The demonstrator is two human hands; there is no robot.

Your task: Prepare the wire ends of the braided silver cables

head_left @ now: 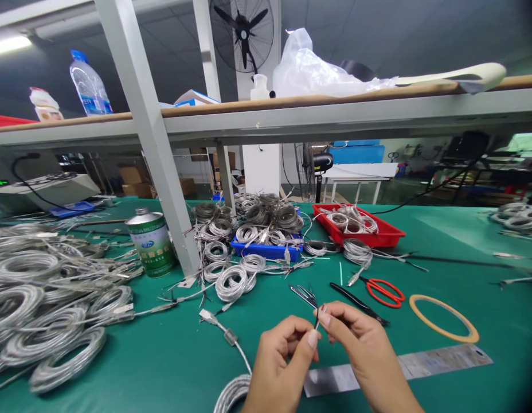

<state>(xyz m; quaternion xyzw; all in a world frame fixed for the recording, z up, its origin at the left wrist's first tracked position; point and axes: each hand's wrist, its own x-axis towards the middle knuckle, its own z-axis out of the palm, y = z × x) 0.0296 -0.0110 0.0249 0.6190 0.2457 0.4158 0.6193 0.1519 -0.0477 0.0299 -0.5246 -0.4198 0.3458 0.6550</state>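
My left hand (pixel 285 358) pinches the thin wire end of a cable (pixel 316 324) between thumb and forefinger. Fingertips of my right hand (pixel 363 350) close on the same wires from the other side; dark and reddish strands show there. Below and left lies a coiled clear-sheathed cable (pixel 232 394) with a USB plug (pixel 208 316) and a ferrite bead; whether it joins the held wires is hidden behind my left hand. Just beyond my fingers lie tweezers (pixel 304 295), black-handled pliers (pixel 356 301) and red-handled scissors (pixel 384 292). A steel ruler (pixel 442 361) runs under my right hand.
Many coiled cables (pixel 29 267) cover the left side. A green can (pixel 151 244) stands beside the shelf post (pixel 163 172). Behind are a blue tray (pixel 266 250) and a red tray (pixel 386 234) of coils. A tape ring (pixel 474 334) lies right. A shelf (pixel 335 115) spans overhead.
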